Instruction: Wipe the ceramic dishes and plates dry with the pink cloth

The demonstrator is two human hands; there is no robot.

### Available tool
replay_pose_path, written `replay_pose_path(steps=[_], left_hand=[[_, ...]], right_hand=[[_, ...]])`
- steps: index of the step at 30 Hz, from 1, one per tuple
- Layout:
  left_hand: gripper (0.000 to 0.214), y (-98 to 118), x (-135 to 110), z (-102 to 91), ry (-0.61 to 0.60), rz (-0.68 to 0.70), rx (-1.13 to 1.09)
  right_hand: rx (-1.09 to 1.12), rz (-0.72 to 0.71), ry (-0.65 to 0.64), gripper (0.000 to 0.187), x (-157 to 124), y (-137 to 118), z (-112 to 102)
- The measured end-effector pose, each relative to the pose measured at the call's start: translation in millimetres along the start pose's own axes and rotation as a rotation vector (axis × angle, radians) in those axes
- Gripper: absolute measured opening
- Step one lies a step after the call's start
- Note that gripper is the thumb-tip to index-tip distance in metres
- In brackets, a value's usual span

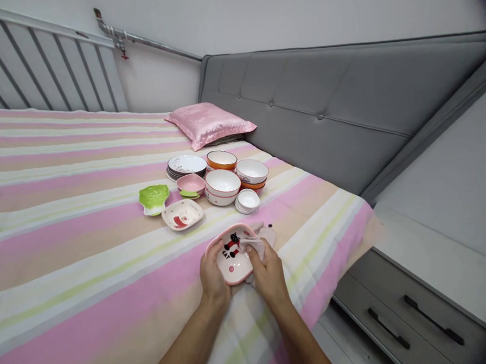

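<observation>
A white dish (240, 267) with a pink rim and a black cat picture is held tilted above the bed. My left hand (213, 276) is closed on its left edge, thumb over the rim. In my right hand (269, 270) is a pale greyish cloth (258, 245), pinched and pressed against the dish's inner right side. Part of the cloth hangs behind the dish. Just beyond lie a cream dish (183, 215) with a red design, a green leaf-shaped dish (154, 197) and a stack of small white bowls (248, 200).
Behind these stand stacked white bowls (222, 184), orange-sided bowls (221, 160), a pink bowl (190, 183) and a pile of plates (187, 166). A pink pillow (211, 123) lies by the grey headboard (303, 92). A drawer cabinet (420, 292) stands right of the striped bed (87, 255).
</observation>
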State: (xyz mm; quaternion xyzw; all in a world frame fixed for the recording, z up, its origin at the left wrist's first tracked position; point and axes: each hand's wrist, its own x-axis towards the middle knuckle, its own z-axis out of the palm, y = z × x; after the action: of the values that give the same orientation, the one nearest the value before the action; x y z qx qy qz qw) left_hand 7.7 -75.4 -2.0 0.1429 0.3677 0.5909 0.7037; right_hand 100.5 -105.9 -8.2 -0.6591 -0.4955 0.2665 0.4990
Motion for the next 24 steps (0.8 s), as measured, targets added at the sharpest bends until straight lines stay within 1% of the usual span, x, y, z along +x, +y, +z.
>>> replay_pose_path(steps=[3,6,8,11,13,15,17,20,22,24], left_hand=[[0.027,1.7,-5.6,5.0,-0.138,-0.070,0.007],[0.034,5.7,-8.7,6.3,-0.243,-0.175,0.082],[0.039,8.4,-8.6,4.8,-0.293,-0.310,0.146],[0.049,10.3,-7.7,2.1,-0.408,-0.504,0.163],[0.051,10.2,-8.0,1.3,-0.452,-0.589,0.150],[0.051,10.2,-8.4,0.7,-0.463,-0.663,0.152],[0.049,10.6,-8.0,-0.7,-0.459,-0.710,0.169],[0.049,10.6,-5.2,-5.1,-0.456,-0.737,0.155],[0.053,9.1,-3.0,-8.3,-0.471,-0.740,0.120],[0.050,7.0,-1.7,-9.9,-0.492,-0.710,0.089]], right_hand=[[-0.032,-0.044,0.015,0.020,5.7,1.8,-13.4],[-0.104,-0.097,-0.003,0.020,11.6,0.1,-35.2],[-0.150,-0.146,-0.060,0.019,13.4,-3.8,-50.1],[-0.236,-0.208,-0.210,0.021,11.4,-12.3,-65.1],[-0.328,-0.236,-0.305,0.023,7.9,-17.8,-68.2],[-0.422,-0.256,-0.349,0.026,4.1,-22.3,-67.1],[-0.484,-0.269,-0.354,0.028,1.1,-25.4,-64.6],[-0.530,-0.278,-0.339,0.028,-0.5,-27.4,-62.5],[-0.549,-0.273,-0.327,0.027,0.0,-27.2,-62.7],[-0.557,-0.258,-0.311,0.025,1.4,-25.9,-62.9]])
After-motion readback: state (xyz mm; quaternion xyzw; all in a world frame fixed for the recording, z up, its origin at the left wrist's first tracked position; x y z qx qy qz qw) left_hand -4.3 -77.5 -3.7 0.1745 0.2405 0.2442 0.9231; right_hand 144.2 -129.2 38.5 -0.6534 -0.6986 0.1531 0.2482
